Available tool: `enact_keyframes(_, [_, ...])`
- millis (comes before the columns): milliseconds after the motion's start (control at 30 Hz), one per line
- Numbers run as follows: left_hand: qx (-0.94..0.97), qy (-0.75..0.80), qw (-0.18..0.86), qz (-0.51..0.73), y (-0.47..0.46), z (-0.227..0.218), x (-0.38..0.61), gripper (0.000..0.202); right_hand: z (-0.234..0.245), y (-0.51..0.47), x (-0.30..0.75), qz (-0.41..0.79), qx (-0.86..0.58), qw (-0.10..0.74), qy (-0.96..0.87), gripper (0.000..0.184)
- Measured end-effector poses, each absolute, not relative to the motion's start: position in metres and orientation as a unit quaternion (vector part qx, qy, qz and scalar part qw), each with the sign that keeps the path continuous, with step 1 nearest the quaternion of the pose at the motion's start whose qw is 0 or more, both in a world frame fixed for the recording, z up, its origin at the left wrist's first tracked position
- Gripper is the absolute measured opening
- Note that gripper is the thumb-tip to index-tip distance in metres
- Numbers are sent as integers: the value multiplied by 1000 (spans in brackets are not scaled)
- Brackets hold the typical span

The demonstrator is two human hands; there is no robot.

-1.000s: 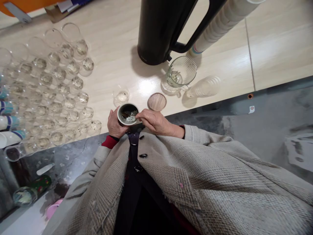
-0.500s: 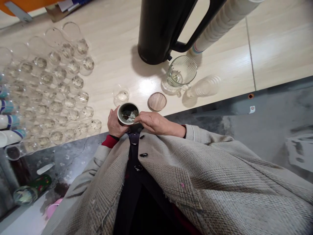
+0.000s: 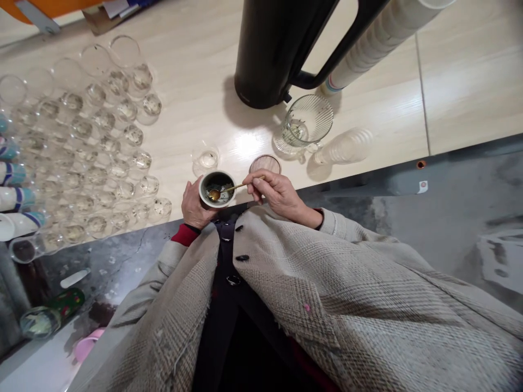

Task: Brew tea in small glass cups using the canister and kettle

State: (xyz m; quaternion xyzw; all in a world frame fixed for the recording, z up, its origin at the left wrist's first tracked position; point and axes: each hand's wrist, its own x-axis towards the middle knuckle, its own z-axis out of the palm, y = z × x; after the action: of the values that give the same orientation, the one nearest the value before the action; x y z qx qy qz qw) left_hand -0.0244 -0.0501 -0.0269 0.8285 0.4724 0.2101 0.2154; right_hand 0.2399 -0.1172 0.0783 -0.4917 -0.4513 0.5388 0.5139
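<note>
The grip of the right hand (image 3: pixel 277 195) pinches a brass-coloured spoon (image 3: pixel 237 188) between thumb and fingers, its bowl within the outline of the jar's mouth. The left hand (image 3: pixel 195 207) has its grip wrapped round the left side of that pale jar (image 3: pixel 201 193), which is at the near edge of the desk (image 3: pixel 183 81) and has dark leaf bits (image 3: pixel 210 183) inside. Just beyond the jar stands a small clear cup (image 3: pixel 207 158); to the jar's right, partly behind the right hand, lies a wooden disc (image 3: pixel 270 163). Farther right of the jar is a ribbed glass (image 3: pixel 309 117) with leaf bits; beyond the jar, a black kettle (image 3: pixel 265 54). Well left of the jar stand rows of clear cups (image 3: pixel 96 175).
</note>
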Motion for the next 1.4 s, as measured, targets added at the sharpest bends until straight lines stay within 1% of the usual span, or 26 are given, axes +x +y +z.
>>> enact_keyframes(200, [835,464,207,211,-51,-23,-23,100,87,-116,248,566,-490,565,-348,26])
enact_keyframes(333, [834,462,211,213,-51,-21,-22,100,88,-113,250,552,-499,590,-312,26])
enact_keyframes(433, [833,462,216,214,-51,-20,-22,99,94,-108,251,532,-506,600,-318,26])
enact_keyframes(567, [835,455,223,216,-51,-18,-22,97,116,-102,253,461,-518,617,-372,26])
enact_keyframes(700, [834,454,225,219,-51,-18,-22,96,135,-101,246,330,-531,626,-467,20])
enact_keyframes(767, [833,453,225,224,-51,-18,-22,95,130,-97,239,263,-526,602,-540,20])
enact_keyframes(800, [834,451,224,227,-51,-19,-22,95,124,-94,236,236,-519,574,-588,21])
enact_keyframes(900, [836,446,221,231,-51,-18,-22,92,98,-80,227,190,-498,451,-716,24])
enact_keyframes(967, [838,445,220,229,-51,-18,-22,91,84,-72,225,180,-500,402,-745,25])
enact_keyframes(1067, [842,434,215,239,-51,-18,-22,90,79,-69,226,170,-509,399,-743,25])
enact_keyframes(1267, [843,438,217,226,-51,-19,-23,91,94,-79,226,126,-493,443,-738,30])
enact_keyframes(1333, [843,437,216,227,-51,-19,-23,91,92,-80,224,114,-497,432,-744,30])
enact_keyframes(1400, [845,434,212,232,-51,-20,-23,91,86,-77,222,103,-507,401,-755,28])
